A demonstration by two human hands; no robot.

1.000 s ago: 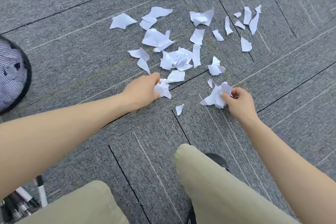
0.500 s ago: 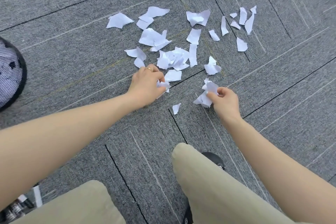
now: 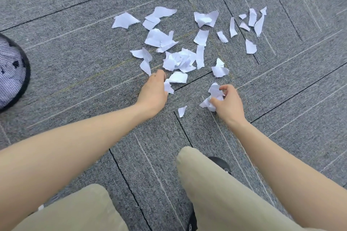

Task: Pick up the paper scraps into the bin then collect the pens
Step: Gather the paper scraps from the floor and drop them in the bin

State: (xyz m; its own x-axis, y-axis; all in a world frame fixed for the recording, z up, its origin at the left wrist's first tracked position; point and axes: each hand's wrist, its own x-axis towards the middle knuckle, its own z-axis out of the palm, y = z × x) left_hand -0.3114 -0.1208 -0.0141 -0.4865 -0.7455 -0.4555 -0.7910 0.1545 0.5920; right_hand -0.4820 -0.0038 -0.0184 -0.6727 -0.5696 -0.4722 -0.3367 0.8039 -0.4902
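At the far left edge stands the black mesh bin (image 3: 13, 73), well apart from the litter. On the grey carpet floor (image 3: 75, 58) the left hand (image 3: 153, 92) curls its fingers (image 3: 159, 76) round a small white scrap (image 3: 168, 87). Loose paper scraps (image 3: 178, 62) lie scattered just beyond both hands. To the right, the right hand (image 3: 228, 102) grips a crumpled wad of paper (image 3: 214, 93).
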